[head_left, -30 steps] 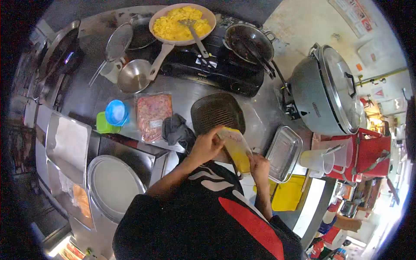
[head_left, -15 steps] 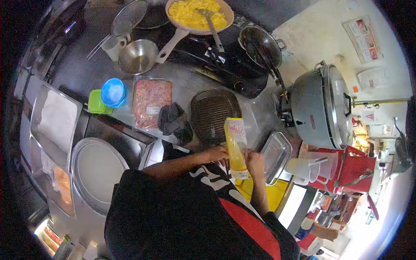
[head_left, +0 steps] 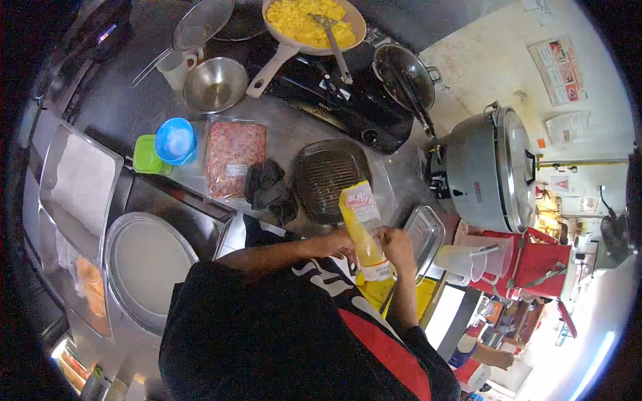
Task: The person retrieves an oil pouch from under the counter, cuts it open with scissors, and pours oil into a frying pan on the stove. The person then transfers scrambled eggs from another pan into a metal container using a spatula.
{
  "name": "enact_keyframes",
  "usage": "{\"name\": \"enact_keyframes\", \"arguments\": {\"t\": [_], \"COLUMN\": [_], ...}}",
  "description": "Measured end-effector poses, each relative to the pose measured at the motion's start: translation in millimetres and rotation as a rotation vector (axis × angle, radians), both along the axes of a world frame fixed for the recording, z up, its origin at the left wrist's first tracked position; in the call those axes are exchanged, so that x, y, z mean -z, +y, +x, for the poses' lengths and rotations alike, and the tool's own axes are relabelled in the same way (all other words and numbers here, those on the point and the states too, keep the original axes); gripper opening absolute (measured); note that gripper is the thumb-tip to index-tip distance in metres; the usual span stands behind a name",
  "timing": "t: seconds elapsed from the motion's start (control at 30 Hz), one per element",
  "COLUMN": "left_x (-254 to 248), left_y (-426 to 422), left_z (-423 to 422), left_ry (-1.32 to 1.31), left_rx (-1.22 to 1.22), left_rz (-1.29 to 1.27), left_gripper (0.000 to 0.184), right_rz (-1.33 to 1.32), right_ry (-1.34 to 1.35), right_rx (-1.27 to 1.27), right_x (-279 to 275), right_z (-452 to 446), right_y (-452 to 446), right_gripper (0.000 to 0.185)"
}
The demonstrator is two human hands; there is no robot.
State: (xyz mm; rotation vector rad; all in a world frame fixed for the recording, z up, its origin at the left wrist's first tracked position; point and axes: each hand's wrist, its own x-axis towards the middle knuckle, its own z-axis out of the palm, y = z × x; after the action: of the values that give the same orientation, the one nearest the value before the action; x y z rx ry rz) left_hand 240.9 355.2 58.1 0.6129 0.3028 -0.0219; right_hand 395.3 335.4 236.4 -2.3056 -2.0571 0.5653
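A yellow and white plastic pouch (head_left: 363, 224) with red lettering is held upright in front of my black shirt. My left hand (head_left: 338, 243) grips its left side, with the fingers partly hidden. On the right edge, my right hand (head_left: 394, 244) is closed on the same pouch. Just beyond the pouch lies a dark square grill pan (head_left: 328, 175). Left of that pan are a crumpled dark cloth (head_left: 269, 190) and a flat clear pack of minced meat (head_left: 234, 150).
A pan of scrambled egg (head_left: 294, 41) with a spatula stands at the back by a black stove (head_left: 321, 103). A large cooker (head_left: 478, 170), a metal tray (head_left: 424, 234) and plastic jugs (head_left: 460, 260) are right. Left are blue (head_left: 175, 142) and green (head_left: 148, 159) containers.
The pouch has turned from slanted to more upright, and its printed side now shows. Both hands still hold it, and my left hand is lower. The whole view has shifted.
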Motion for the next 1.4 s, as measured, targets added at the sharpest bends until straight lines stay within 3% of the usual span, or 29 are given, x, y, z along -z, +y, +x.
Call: {"name": "enact_keyframes", "arguments": {"t": [0.27, 0.57, 0.67, 0.97, 1.27, 1.4], "left_x": [-23, -30, -28, -45, -62, -62], "left_y": [-2, -3, -3, 6, 16, 18], "left_z": [-1, 12, 15, 14, 12, 13], "left_ry": [-0.05, -0.008, -0.046, -0.079, -0.023, -0.044], "left_rx": [-0.036, -0.12, -0.175, -0.3, -0.337, -0.327], "left_rz": [0.03, -0.08, -0.146, -0.192, -0.205, -0.191], "left_gripper": [0.031, 0.026, 0.028, 0.031, 0.032, 0.033], "right_rz": [-0.075, 0.062, -0.007, -0.186, 0.039, -0.029], "right_ry": [-0.128, 0.099, 0.041, -0.078, 0.181, 0.06], "right_rx": [0.023, 0.021, 0.044, 0.133, -0.007, 0.022], "right_x": [-8, -17, -41, -75, -75, -79], "right_z": [-1, -2, -15, -26, -17, -20], "right_y": [10, 8, 13, 12, 9, 12], "right_gripper": [0.023, 0.019, 0.019, 0.044, 0.066, 0.066]}}
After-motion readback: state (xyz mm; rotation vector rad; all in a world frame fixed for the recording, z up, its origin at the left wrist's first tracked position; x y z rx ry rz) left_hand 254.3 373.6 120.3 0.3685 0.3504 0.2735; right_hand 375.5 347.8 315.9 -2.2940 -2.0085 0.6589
